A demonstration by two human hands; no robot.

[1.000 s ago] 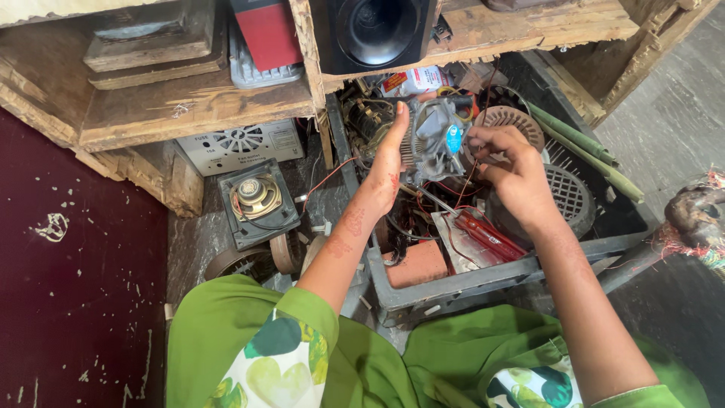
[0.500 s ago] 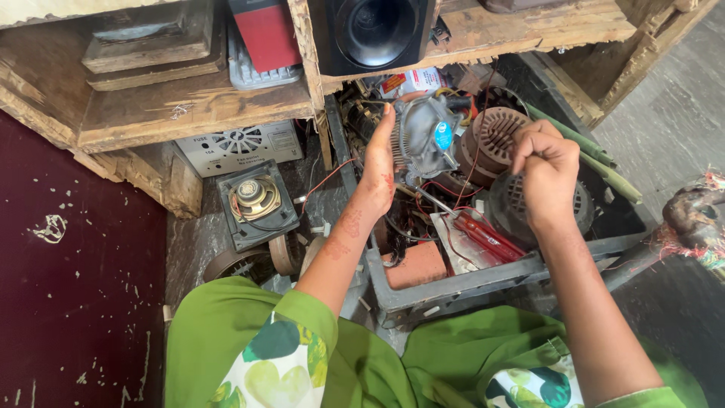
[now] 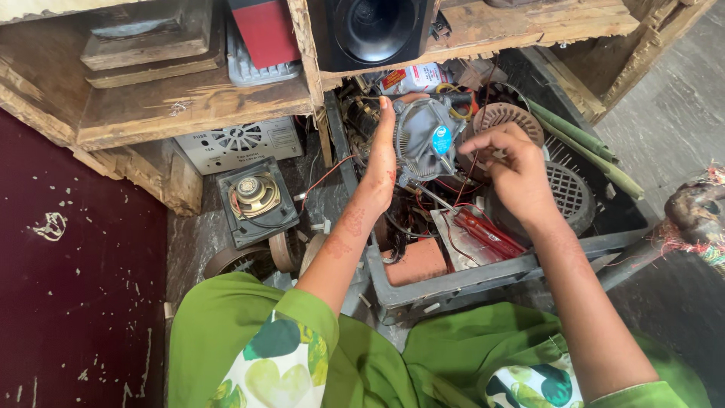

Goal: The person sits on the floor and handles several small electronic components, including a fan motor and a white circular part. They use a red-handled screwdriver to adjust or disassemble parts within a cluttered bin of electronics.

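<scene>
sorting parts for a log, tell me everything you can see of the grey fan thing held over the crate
The cooler fan is a round grey unit, plastic by its look, with thin radial fins and a round blue sticker at its hub. It is held up on edge above the grey crate of scrap parts, its face turned towards the camera. The left hand presses flat against its left side; the right hand is at its right edge with fingers curled. Thin wires trail below it into the crate.

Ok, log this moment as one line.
left hand: holds cooler fan | right hand: curled beside it | below: grey crate
</scene>
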